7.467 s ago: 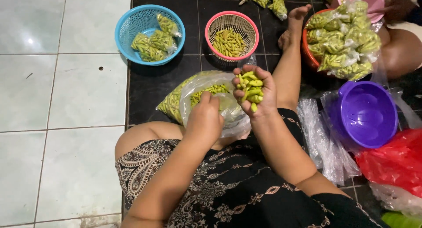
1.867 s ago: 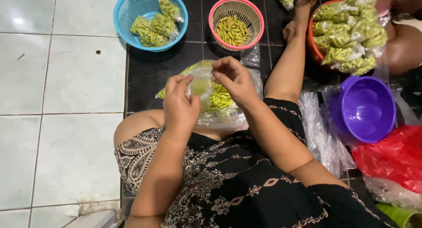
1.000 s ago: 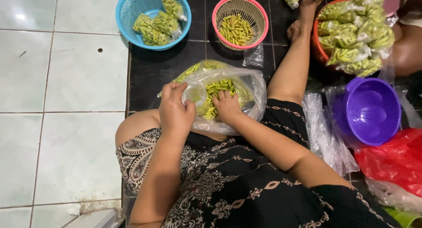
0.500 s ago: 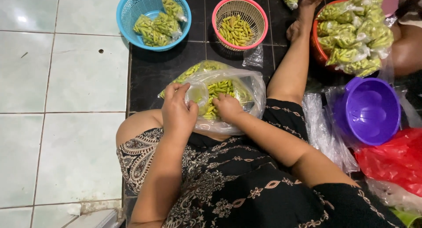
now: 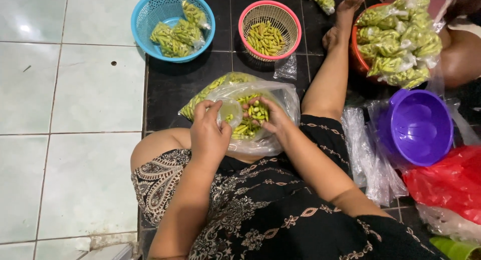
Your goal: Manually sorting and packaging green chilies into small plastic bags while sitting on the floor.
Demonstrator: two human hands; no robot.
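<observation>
bag of chillies (image 5: 250, 120) on lap between both hands; two baskets (image 5: 173, 24) beyond on floor; bowl (image 5: 418, 125) right.

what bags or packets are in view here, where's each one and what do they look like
Large clear plastic bag: on the person's lap, holding loose green chilies; left hand and right hand at its mouth.
Small clear filled packets: in the blue basket, top left.
Piled filled packets: in the red basin, top right.
Empty clear bags: stacked flat beside the purple bowl.
Red plastic bag: crumpled, right edge.
</observation>
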